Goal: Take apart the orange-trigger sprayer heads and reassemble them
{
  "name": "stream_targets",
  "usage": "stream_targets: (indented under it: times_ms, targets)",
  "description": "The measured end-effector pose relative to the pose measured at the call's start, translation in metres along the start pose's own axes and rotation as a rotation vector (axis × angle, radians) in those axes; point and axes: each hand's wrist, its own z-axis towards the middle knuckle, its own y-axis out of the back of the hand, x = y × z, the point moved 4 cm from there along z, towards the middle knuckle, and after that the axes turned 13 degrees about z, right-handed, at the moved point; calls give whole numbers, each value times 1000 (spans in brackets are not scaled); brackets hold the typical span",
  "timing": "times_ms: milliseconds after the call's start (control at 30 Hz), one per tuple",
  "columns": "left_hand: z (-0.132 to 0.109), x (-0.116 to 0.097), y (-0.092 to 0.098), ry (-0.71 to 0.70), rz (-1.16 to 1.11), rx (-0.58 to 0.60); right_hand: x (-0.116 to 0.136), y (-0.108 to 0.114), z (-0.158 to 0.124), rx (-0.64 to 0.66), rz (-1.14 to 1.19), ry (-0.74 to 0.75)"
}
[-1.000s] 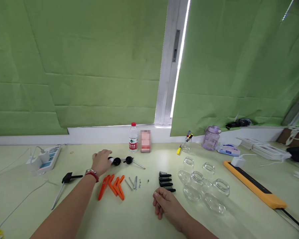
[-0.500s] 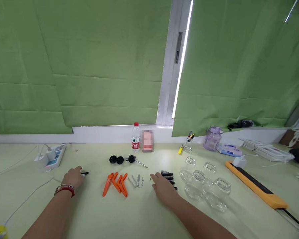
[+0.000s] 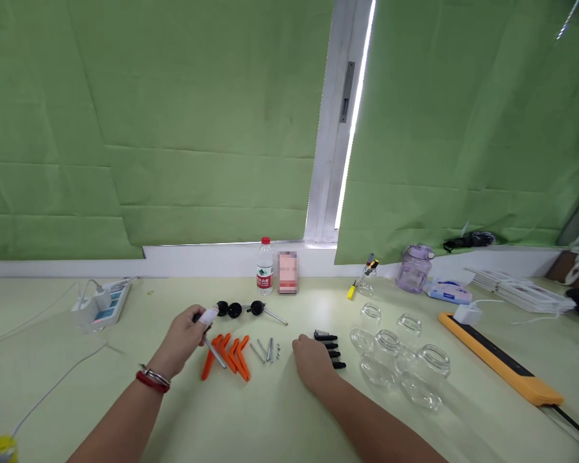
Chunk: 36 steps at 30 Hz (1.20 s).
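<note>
Gripping left hand [image 3: 186,335]: closed around tubed piece [image 3: 217,355] (tube exposed).
Right hand [image 3: 312,361]: curled beside black parts [image 3: 334,354]; hold unclear.

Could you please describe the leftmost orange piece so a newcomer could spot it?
On the pale table below the green blinds, find the red-capped bottle. In front of it, slightly left, orange pieces lie by the left hand. The leftmost piece alone has its lower end left of the grey rod in that hand.

spring parts [image 3: 332,354]: partly behind right fingers [image 3: 298,345] | pink panel [image 3: 288,272]: pixelated
</note>
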Motion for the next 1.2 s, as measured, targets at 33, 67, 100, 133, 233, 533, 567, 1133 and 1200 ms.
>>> stream_targets:
  times_ms: [33,67,100,133,233,533,567,1133,1200]
  targets:
    - [-8,-10,-7,-25,-38,33,0,-1,-3,3,-1,6]
    - [-15,-19,-15,-53,-89,81,-1,-2,-5,7,-1,14]
    - [-22,-27,-23,-90,-208,156,-1,-3,-8,12,1,22]
    - [-28,-33,-31,-124,-303,214,-1,-5,-11,19,3,29]
    - [-43,-42,-53,-210,-475,360,-2,-8,-22,38,20,46]
    - [-71,-37,-87,-297,-442,528,-7,-3,-51,34,203,86]
    - [-72,-36,-89,-308,-450,533,-8,-3,-51,13,254,89]
    - [-86,-21,-101,-192,-639,877,-20,0,-55,-161,741,50]
    - [-87,-20,-101,-188,-724,895,-20,-1,-55,-161,747,59]
